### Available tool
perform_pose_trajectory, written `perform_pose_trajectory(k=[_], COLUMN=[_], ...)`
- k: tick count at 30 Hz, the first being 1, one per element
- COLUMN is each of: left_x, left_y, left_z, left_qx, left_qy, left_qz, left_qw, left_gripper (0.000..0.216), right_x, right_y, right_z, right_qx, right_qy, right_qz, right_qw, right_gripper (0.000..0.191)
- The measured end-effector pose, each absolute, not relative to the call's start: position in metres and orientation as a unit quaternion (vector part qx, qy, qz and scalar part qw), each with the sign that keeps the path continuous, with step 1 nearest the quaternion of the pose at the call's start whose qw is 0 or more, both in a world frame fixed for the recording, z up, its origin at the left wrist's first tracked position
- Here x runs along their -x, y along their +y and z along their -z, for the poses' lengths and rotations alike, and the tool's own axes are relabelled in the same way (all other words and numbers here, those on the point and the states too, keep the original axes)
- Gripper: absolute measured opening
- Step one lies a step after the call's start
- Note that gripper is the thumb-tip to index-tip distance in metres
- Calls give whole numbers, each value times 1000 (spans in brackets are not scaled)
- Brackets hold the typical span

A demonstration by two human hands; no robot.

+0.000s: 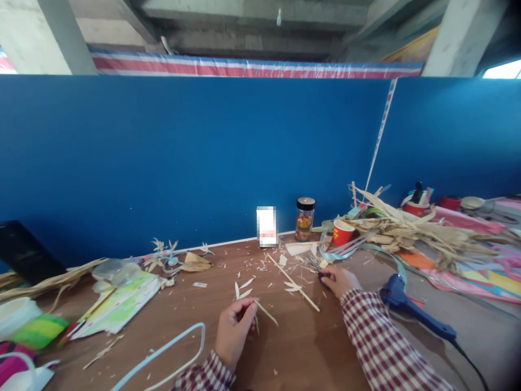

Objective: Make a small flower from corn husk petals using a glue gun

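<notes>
My left hand [234, 328] is closed in a pinch on a thin pale straw stick [266, 313] that bears small leaf-shaped pieces [243, 288] at its upper end. My right hand [337, 279] rests on the brown table [293, 347] with its fingers curled over a dark object, probably scissors [317, 267]; the grip is partly hidden. Between the hands lies a long straw stick [295, 283] with leaf cuttings beside it. Both sleeves are red-and-white check.
A blue glue gun [401, 301] with its cord lies right of my right hand. Behind it are a heap of dried husks [411, 228], a red paper cup [342, 232] and a glass jar [305, 219]. Papers [122, 304] and a light-blue loop [171, 347] lie left. A blue partition [203, 157] backs the table.
</notes>
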State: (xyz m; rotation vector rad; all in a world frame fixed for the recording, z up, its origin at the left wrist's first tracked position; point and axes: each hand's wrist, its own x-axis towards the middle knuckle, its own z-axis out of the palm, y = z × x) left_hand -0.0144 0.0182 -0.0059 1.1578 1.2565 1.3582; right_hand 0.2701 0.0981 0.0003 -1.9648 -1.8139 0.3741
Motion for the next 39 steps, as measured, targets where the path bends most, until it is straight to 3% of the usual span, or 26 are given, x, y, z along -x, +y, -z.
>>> perform_pose_trajectory(k=[6,10,14,18,39], left_x=[14,6,-6,-10,-5], left_y=[17,10,-1,-4,-5], left_z=[5,0,-6,-7,-2], left_qx=[-470,-517,-575,-573,-613], left_qy=[524,534,521,526,506], left_qz=[-547,-530,-490,-448,-430], left_qw=[453,408,398,441,428], left_gripper=[30,24,18,20,16], right_x=[-254,-209,-174,-169,-167], right_y=[88,60,34,29,29], right_z=[-19,-35,-38,-32,-22], right_qx=[707,534,385,354,363], right_qy=[-641,-698,-764,-764,-779], right_qz=[-104,-193,-329,-390,-367], right_qw=[280,437,399,374,356], right_gripper=[23,24,17,16,13])
